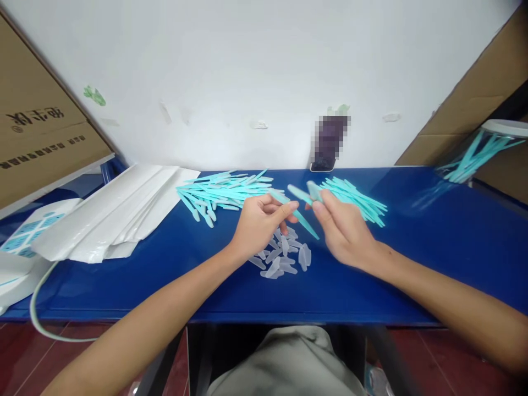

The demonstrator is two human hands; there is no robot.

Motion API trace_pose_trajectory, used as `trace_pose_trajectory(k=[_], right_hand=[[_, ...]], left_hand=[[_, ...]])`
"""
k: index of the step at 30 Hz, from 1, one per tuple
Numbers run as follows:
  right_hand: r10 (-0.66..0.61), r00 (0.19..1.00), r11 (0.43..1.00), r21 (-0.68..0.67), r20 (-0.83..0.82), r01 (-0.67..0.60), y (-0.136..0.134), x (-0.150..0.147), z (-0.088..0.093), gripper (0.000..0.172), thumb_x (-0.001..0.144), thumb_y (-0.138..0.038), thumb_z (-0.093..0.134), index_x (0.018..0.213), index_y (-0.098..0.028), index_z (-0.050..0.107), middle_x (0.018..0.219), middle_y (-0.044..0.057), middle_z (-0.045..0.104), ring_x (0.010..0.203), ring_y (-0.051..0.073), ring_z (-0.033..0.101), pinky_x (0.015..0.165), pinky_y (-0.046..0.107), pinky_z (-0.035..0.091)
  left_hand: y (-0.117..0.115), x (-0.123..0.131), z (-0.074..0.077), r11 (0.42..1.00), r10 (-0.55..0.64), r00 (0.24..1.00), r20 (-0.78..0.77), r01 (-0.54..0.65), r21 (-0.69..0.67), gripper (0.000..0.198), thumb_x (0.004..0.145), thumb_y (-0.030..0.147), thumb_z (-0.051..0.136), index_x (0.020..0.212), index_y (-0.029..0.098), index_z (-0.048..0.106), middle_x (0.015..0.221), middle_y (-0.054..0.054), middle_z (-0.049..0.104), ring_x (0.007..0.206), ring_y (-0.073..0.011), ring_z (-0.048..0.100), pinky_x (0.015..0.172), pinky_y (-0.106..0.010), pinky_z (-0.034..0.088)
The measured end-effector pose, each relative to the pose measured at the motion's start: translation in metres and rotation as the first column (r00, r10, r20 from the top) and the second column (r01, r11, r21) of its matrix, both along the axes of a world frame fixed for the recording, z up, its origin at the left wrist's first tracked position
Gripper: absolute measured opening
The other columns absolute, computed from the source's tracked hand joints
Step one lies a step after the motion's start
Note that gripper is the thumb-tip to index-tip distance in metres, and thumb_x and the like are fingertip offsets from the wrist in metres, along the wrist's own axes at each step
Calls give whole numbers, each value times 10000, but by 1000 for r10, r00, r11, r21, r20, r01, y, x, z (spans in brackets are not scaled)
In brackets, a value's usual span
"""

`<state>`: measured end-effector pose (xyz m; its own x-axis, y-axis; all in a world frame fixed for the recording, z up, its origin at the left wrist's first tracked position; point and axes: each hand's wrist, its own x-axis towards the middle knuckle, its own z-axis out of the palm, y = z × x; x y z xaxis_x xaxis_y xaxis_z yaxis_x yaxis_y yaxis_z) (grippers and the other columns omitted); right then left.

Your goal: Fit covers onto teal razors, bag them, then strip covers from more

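Note:
My left hand pinches a thin turquoise plastic stick between thumb and fingers, its tip pointing down to the right. My right hand is closed on another turquoise piece with a pale cap end, held just above the first. Below both hands lies a small heap of several clear plastic caps on the blue table. A pile of turquoise sticks lies left of my hands and a second pile lies to the right.
White plastic bags are stacked at the left, beside a white device with a cord. Cardboard boxes lean at both sides. A phone stands against the wall. A clear container with sticks sits at far right.

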<state>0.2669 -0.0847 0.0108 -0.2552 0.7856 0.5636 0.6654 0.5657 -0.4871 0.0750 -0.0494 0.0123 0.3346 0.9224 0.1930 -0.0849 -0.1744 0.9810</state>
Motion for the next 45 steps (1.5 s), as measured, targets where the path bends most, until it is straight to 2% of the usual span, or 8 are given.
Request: trace_pose_trajectory(k=[4, 8, 16, 19, 22, 26, 34, 45], right_hand=[[47, 972, 998, -46, 230, -37, 0, -1, -1, 277, 1044, -467, 416, 1045, -202, 499, 728, -10, 584, 550, 135, 514, 521, 265, 321], [100, 954, 994, -71, 283, -83, 1, -1, -3, 257, 1034, -424, 455, 1144, -194, 490, 878, 30, 643, 674, 158, 597, 576, 259, 385], [33, 917, 997, 56, 398, -61, 2, 0, -5, 259, 1052, -395, 391, 1195, -197, 475, 1015, 72, 634, 748, 191, 612, 575, 275, 377], [25, 893, 998, 35, 449, -46, 2, 2, -3, 219, 1054, -369, 357, 1078, -194, 486, 933, 59, 615, 665, 177, 568, 524, 275, 313], [96, 894, 995, -13, 438, -101, 1, 5, 1, 185, 1055, -338, 353, 1021, -198, 468, 818, 22, 614, 635, 168, 559, 539, 275, 319], [75, 915, 993, 53, 397, -104, 1, 10, 6, 207, 1058, -377, 378, 1049, -198, 482, 805, 12, 634, 658, 166, 573, 592, 278, 356], [-14, 867, 981, 175, 498, -84, 5, 12, 4, 285, 1060, -424, 362, 965, -198, 506, 809, 56, 638, 722, 204, 553, 590, 297, 315], [110, 835, 989, 22, 539, -145, 2, 6, 7, 159, 1004, -257, 379, 848, -226, 378, 718, 10, 540, 586, 161, 481, 549, 285, 259]], left_hand=[[-3, 4, -7, 999, -34, 999, 8, 35, -13, 353, 753, 405, 850, 675, 146, 623, 559, 12, 677, 406, -110, 610, 412, -202, 459], [-6, 6, -9, 997, -72, 994, 77, 69, 37, 305, 745, 402, 856, 781, 143, 698, 612, 2, 698, 523, -138, 672, 514, -234, 545], [-3, 5, -20, 945, 49, 998, -32, -36, 325, 304, 843, 450, 770, 777, 156, 727, 671, -3, 675, 586, -110, 575, 533, -231, 451], [-3, 3, -23, 816, 146, 979, -141, -39, 577, 289, 892, 443, 727, 806, 168, 741, 637, 14, 658, 534, -94, 515, 522, -236, 397], [-3, 0, -21, 578, 258, 955, -145, -32, 815, 234, 945, 387, 678, 858, 175, 726, 670, 12, 665, 587, -105, 525, 596, -253, 410], [0, -6, -15, 384, 336, 928, -162, 22, 923, 310, 1038, 299, 466, 787, 166, 590, 691, -21, 586, 648, -143, 472, 646, -303, 403], [3, -8, -17, 415, 291, 927, -237, 101, 904, 307, 1057, 373, 423, 850, 176, 534, 719, -14, 522, 662, -143, 465, 624, -286, 399], [4, -8, -17, 365, 373, 873, -314, 173, 915, 459, 1037, 502, 406, 683, 211, 425, 618, 13, 447, 578, -136, 407, 566, -287, 340]])
